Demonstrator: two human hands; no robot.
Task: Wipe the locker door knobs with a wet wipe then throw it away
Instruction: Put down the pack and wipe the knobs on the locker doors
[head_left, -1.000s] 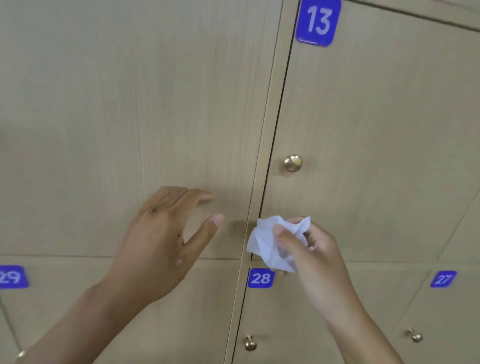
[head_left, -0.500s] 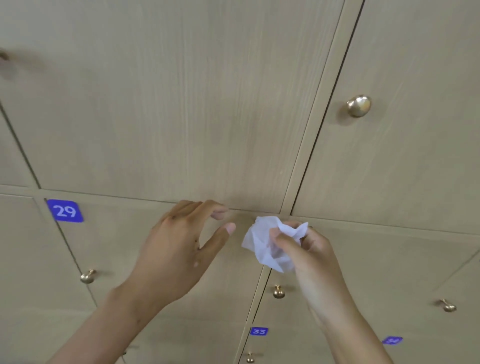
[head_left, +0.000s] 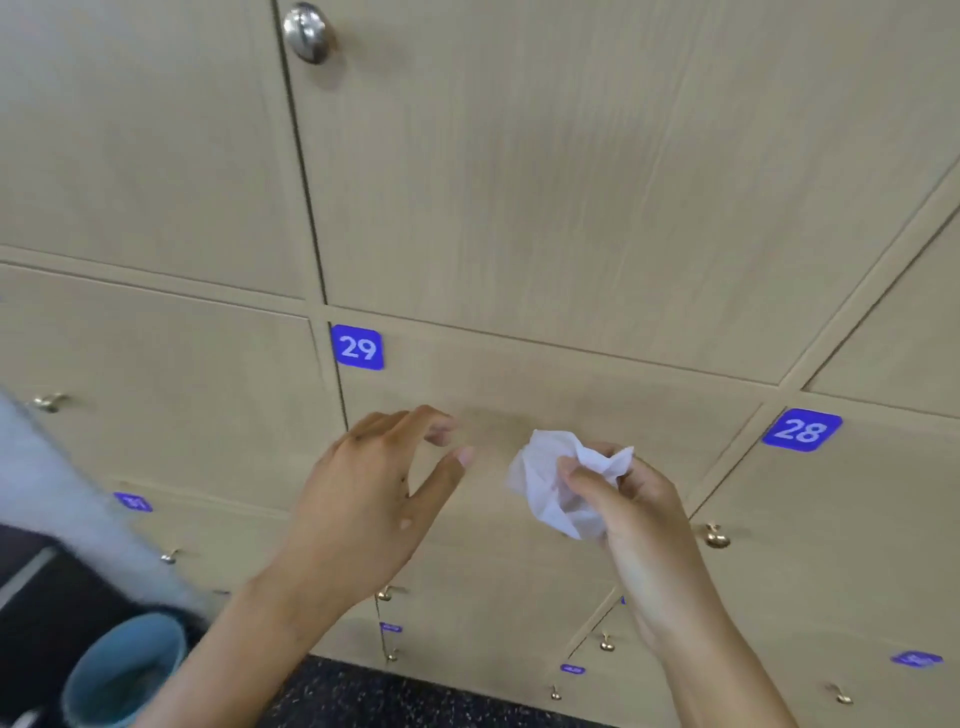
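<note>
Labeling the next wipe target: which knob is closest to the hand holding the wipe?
The brass knob on door 28, just beside the right hand gripping the wipe. All other knobs sit farther off.

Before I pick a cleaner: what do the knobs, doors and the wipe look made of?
Knobs: polished metal, by the bright glints; some look brassy. Doors: pale wood-grain laminate or veneer, matte; which one can't be told. Wipe: thin white nonwoven or tissue, crumpled and slightly translucent, pinched in the right hand.

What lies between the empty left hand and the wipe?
Nothing: in the head view only bare locker door shows between the left hand and the wipe, which the right hand holds.
</note>
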